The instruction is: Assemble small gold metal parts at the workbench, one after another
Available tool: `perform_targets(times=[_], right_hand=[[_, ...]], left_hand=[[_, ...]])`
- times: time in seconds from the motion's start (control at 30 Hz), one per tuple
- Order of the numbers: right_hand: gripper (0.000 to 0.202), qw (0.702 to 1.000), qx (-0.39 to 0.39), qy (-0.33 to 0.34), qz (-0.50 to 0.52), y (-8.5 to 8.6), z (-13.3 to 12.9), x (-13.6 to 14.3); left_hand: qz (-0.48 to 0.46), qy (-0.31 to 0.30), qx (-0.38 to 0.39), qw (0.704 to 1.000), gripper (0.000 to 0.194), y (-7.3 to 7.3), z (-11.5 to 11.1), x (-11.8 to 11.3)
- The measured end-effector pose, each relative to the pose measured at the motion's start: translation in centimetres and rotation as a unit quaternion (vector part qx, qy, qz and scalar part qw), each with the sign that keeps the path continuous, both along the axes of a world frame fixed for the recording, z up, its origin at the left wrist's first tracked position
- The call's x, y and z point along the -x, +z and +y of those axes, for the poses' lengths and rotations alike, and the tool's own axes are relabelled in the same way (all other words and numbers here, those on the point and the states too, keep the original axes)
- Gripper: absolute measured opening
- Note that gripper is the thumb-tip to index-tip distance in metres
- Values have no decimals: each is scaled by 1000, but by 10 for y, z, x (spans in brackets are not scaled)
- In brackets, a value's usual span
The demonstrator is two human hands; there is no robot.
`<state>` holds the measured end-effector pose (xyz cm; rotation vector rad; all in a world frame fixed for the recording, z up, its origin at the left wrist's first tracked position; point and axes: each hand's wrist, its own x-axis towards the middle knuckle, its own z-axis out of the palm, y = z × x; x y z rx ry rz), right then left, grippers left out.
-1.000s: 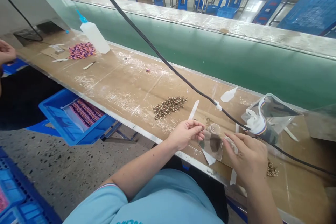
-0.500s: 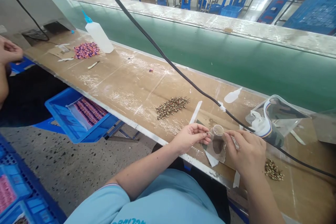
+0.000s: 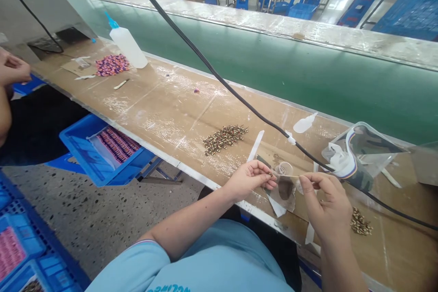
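My left hand (image 3: 248, 180) is closed in a pinch on a small brown-and-gold piece (image 3: 271, 174) at its fingertips. Between thumb and fingers of my right hand (image 3: 325, 198) is a thin pale stick (image 3: 289, 176), its tip reaching toward that piece; whether they touch I cannot tell. Just below and behind the stick stands a small clear cup (image 3: 284, 167) on a scrap of film. A heap of similar brown-and-gold pieces (image 3: 226, 139) lies left of my hands, and a smaller heap (image 3: 361, 222) lies right of my right wrist.
A black cable (image 3: 212, 70) hangs diagonally across the bench. Beyond my right hand lies a clear zip bag (image 3: 362, 150). Farther left are a white bottle (image 3: 128, 48), a pink-and-purple heap (image 3: 112, 65) and another person's hand (image 3: 13, 68). A blue crate (image 3: 102, 146) stands below the bench edge.
My right hand has shifted slightly right, away from the cup, and the thin stick now shows across the gap between my hands. My left hand stays nearly in place.
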<state>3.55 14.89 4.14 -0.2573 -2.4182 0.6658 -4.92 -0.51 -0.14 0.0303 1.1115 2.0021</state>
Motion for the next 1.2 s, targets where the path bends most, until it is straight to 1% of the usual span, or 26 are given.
perform_targets(times=[0.23, 0.47, 0.67, 0.83, 0.9, 0.97, 1.03, 1.1, 1.2], right_hand=[[24, 1000, 2, 26, 1, -5, -4, 2], [21, 999, -15, 43, -13, -4, -7, 3], [17, 995, -87, 50, 16, -3, -8, 2], [13, 982, -167, 77, 35, 6, -13, 0], [11, 977, -190, 92, 45, 9, -14, 1], [9, 974, -203, 91, 52, 10, -15, 3], [9, 976, -201, 67, 48, 8, -13, 5], [12, 983, -176, 47, 37, 4, -11, 6], [14, 990, -132, 45, 26, 0, -8, 3]], left_hand=[[5, -3, -2, 1000, 33, -2, 0, -1], [3, -6, -3, 1000, 35, -2, 0, -1], [8, -1, -9, 1000, 39, -2, 0, -1], [20, -6, -1, 1000, 42, -1, 0, -2], [29, -10, 1, 1000, 41, -1, 0, -2], [37, -12, 2, 999, 40, -1, 0, -3], [40, -10, 6, 999, 39, -1, -1, -3], [38, -7, 8, 999, 38, -2, -1, -3], [34, -5, 3, 999, 38, -3, -1, -3]])
